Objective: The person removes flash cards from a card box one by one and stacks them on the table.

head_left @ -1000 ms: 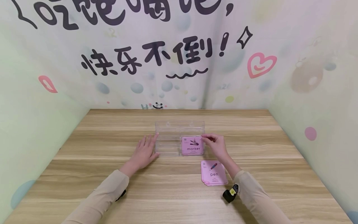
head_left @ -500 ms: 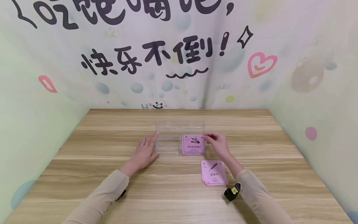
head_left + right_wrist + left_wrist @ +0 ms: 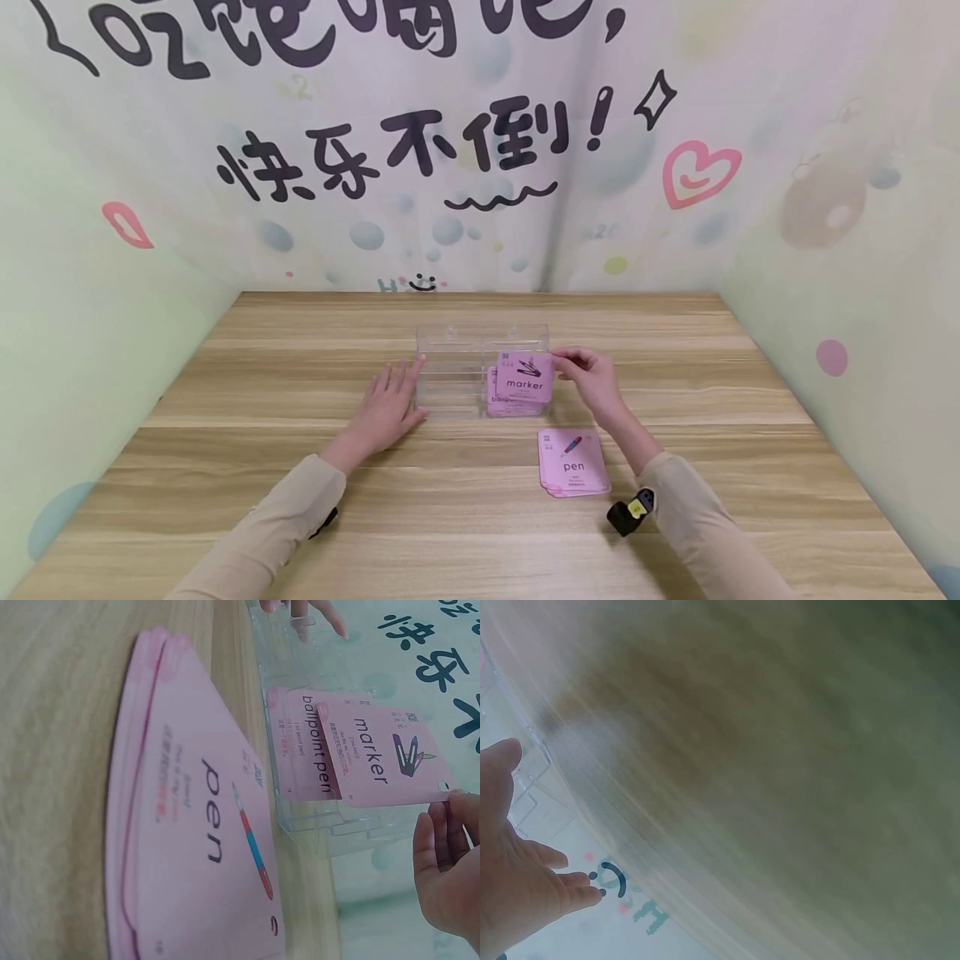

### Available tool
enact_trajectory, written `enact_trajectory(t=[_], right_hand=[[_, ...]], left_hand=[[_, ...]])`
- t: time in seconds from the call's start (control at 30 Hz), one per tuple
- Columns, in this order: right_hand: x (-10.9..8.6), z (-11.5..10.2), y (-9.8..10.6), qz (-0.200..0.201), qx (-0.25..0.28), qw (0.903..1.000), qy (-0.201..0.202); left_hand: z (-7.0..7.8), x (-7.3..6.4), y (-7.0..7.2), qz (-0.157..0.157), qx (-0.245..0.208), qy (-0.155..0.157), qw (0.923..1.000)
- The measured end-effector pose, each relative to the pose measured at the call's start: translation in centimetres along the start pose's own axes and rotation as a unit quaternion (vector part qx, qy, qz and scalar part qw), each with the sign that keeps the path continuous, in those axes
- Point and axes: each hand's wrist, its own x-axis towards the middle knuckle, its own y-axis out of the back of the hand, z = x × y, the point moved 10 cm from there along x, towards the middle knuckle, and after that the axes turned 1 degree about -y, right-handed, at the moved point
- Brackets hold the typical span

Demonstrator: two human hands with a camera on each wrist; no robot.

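In the head view my right hand pinches the upper right corner of a pink "marker" flashcard. That card overlaps a pink "ballpoint pen" card, which sits in the lower right pocket of a clear plastic card holder. The right wrist view shows thumb and finger at the card's punched corner. My left hand lies with fingers spread at the holder's left side, fingertips right at its edge. The left wrist view catches only part of this hand, fingers extended.
A stack of pink cards with a "pen" card on top lies on the wooden table, in front of the holder and below my right forearm. Behind the table's far edge hangs a printed backdrop with black lettering.
My right hand has lifted the "marker" card up and to the right, uncovering part of the "ballpoint pen" card behind it. The left hand has stayed in place.
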Motion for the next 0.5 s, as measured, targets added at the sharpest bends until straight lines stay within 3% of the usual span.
enact_trajectory(t=[0.23, 0.5], right_hand=[[-0.2, -0.4, 0.8, -0.003, 0.028, 0.9996, 0.003], [-0.6, -0.2, 1.6, -0.010, 0.022, 0.9997, -0.008]], left_hand=[[0.0, 0.0, 0.0, -0.002, 0.003, 0.000, 1.0000], [0.0, 0.1, -0.1, 0.000, -0.002, -0.002, 1.0000]])
